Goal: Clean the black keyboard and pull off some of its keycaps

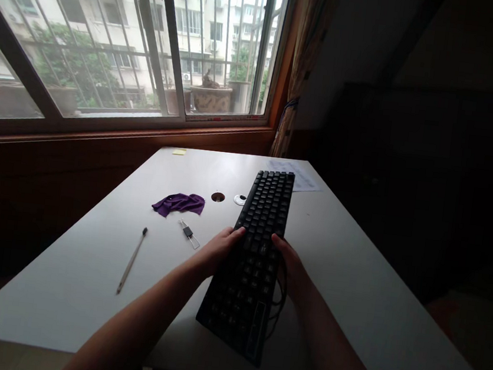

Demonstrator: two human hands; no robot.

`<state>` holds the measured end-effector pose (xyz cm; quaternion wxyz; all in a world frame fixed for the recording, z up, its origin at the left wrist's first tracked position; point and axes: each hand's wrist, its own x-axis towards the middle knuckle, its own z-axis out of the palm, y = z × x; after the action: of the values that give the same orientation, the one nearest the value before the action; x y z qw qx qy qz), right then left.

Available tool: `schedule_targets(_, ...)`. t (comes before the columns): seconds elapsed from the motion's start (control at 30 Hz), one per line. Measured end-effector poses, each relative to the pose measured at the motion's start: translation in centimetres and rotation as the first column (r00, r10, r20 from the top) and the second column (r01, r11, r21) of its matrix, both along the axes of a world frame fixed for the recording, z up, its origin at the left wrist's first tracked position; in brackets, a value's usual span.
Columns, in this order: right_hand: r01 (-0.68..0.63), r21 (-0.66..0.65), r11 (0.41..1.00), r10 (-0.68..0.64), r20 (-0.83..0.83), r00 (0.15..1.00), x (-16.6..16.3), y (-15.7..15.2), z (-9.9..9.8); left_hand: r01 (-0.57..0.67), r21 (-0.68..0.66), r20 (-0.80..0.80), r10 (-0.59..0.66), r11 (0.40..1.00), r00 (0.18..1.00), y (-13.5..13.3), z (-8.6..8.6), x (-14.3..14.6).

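A black keyboard (264,222) is held lengthwise above the table, its keys facing me and its short end pointing away. My left hand (219,248) grips its left long edge, thumb on top. On the opposite edge my right hand (291,262) grips it the same way; the fingers of both hands are hidden beneath. A dark cable (277,307) hangs looped by the right edge. Left of the keyboard lie a purple cloth (181,203), a small keycap puller (188,233) with wire loops, and a brush (131,261) with a dark tip.
The white table (83,285) has a round cable hole (218,197) and a white round cover (239,199) near it. A printed paper sheet (307,180) lies at the far right, a yellow note (179,152) at the far left edge. Behind stands a barred window (191,42).
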<state>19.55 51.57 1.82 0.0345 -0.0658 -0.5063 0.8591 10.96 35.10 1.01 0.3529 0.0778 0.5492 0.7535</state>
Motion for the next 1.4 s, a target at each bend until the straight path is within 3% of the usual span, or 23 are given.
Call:
schedule_targets(0.13,0.055,-0.013,0.998,-0.054,0.038,0.998,-0.2,0.3,-0.6,0.006,-0.139,-0.189,-0.033,0.990,0.981,-0.9,-0.8,-0.9)
schedule_targets(0.2,0.095,-0.006,0.995,-0.094,0.047,0.994,-0.4,0.4,-0.9,-0.076,-0.235,-0.370,-0.017,0.969,0.929,-2.5,-1.0,-1.7)
schedule_targets(0.27,0.133,-0.001,0.991,-0.133,0.061,0.989,-0.5,0.5,-1.1,-0.198,-0.247,-0.498,0.051,0.949,0.866,-4.7,-1.0,-2.5)
schedule_targets(0.33,0.148,-0.006,0.989,-0.147,0.085,0.985,-0.6,0.5,-1.2,-0.397,-0.328,-0.797,-0.026,0.857,0.603,-7.4,-1.1,-2.9)
schedule_targets(0.4,0.145,-0.025,0.989,-0.142,0.111,0.984,-0.6,0.4,-1.3,-0.530,-0.426,-0.893,-0.246,0.733,0.377,-9.9,-1.5,-3.0)
schedule_targets(0.47,0.143,-0.046,0.989,-0.136,0.134,0.982,-0.6,0.3,-1.3,-0.578,-0.507,-0.861,-0.412,0.639,0.300,-12.1,-1.9,-2.9)
schedule_targets(0.57,0.146,-0.046,0.988,-0.137,0.160,0.977,-0.7,0.2,-1.7,-0.565,-0.590,-0.797,-0.530,0.577,0.290,-14.4,-2.6,-2.4)
schedule_targets(0.77,0.159,-0.048,0.986,-0.151,0.139,0.979,-0.9,0.3,-2.6,-0.618,-0.617,-0.763,-0.566,0.488,0.314,-18.3,-2.9,-1.6)
schedule_targets(0.9,0.166,-0.085,0.982,-0.155,0.129,0.980,-1.0,0.3,-2.8,-0.690,-0.557,-0.761,-0.618,0.463,0.200,-21.1,-2.9,-1.1)
schedule_targets(0.97,0.172,-0.091,0.981,-0.159,0.133,0.978,-1.0,0.3,-2.8,-0.745,-0.526,-0.748,-0.640,0.410,0.176,-22.3,-3.2,-0.6)
schedule_targets(1.1,0.142,-0.086,0.986,-0.129,0.134,0.982,-1.0,0.3,-3.0,-0.798,-0.526,-0.728,-0.641,0.295,0.243,-23.9,-5.0,0.4)
schedule_targets(1.27,0.132,-0.052,0.990,-0.123,0.147,0.981,-1.0,0.3,-3.2,-0.763,-0.531,-0.757,-0.610,0.369,0.233,-25.3,-7.2,-0.5)
schedule_targets(1.4,0.145,-0.040,0.989,-0.138,0.137,0.981,-1.1,0.5,-3.5,-0.743,-0.512,-0.802,-0.549,0.431,0.234,-26.4,-7.1,-2.2)
